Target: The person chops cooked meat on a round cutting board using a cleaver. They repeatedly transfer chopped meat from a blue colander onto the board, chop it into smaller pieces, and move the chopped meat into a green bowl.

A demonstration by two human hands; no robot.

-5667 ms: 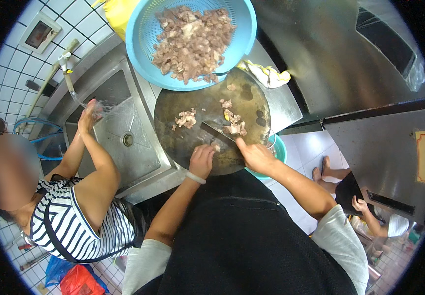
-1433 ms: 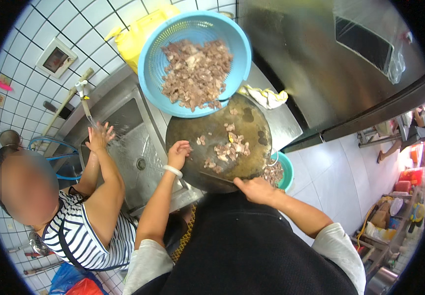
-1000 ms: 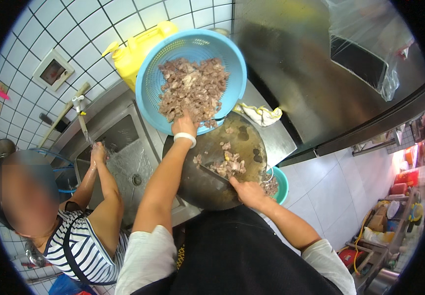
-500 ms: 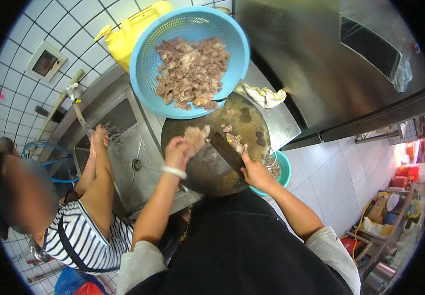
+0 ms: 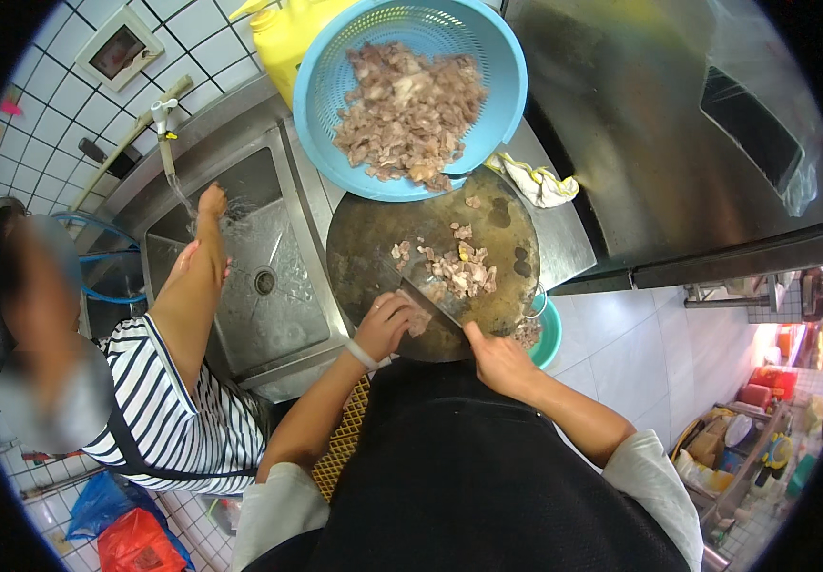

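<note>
On the round chopping board (image 5: 373, 224), my left hand (image 5: 387, 324) presses down a piece of meat (image 5: 417, 317), its fingers closed over it. My right hand (image 5: 507, 364) grips the handle of a cleaver (image 5: 433, 300), whose blade stands on edge beside that piece and my left fingertips. Several cut bits of meat (image 5: 464, 271) lie on the board just beyond the blade. Behind the board a large blue colander (image 5: 314, 114) holds a heap of sliced meat (image 5: 411, 110).
To the left, a person in a striped top (image 5: 178, 419) rinses their hands under a running tap (image 5: 165, 143) over a steel sink (image 5: 306, 205). A white and yellow cloth (image 5: 540, 183) lies right of the colander. A green basin (image 5: 549, 334) stands below the board's right edge.
My left hand has come down from above the board with the meat, to the near side of the cleaver. More cut bits now lie beyond the blade.
</note>
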